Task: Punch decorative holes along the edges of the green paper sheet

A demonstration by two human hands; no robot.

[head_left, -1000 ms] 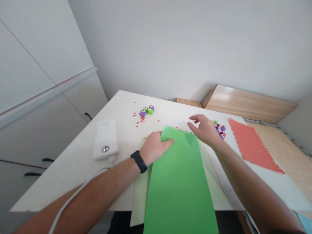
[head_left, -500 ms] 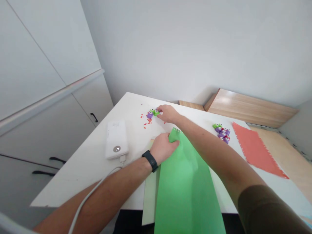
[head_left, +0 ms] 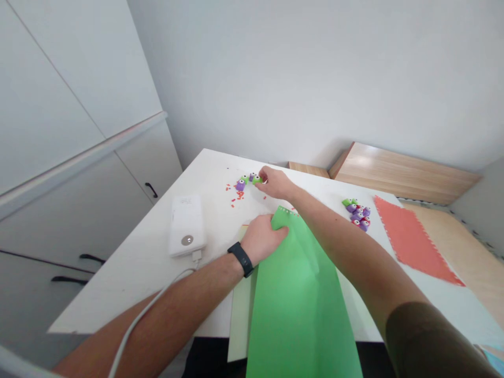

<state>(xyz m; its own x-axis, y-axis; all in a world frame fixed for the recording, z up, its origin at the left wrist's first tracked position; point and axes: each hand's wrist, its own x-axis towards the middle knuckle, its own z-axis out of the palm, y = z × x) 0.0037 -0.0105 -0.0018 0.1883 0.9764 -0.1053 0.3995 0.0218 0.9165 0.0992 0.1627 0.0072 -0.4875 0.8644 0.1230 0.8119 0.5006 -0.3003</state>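
Although the small green plastic craft punch (head_left: 257,180) is partly hidden behind the right hand's (head_left: 276,184) fingertips (head_left: 264,176), they touch its right side; whether they clamp it cannot be told. Below the punch, the left hand (head_left: 262,239) lies flat on the notched green paper sheet (head_left: 293,299).

Desk (head_left: 118,294): power bank (head_left: 187,226) left; punches (head_left: 248,182) rear centre; more punches (head_left: 356,214) right, beside cut sheet (head_left: 413,241); paper sheets (head_left: 299,320) overhanging front edge.
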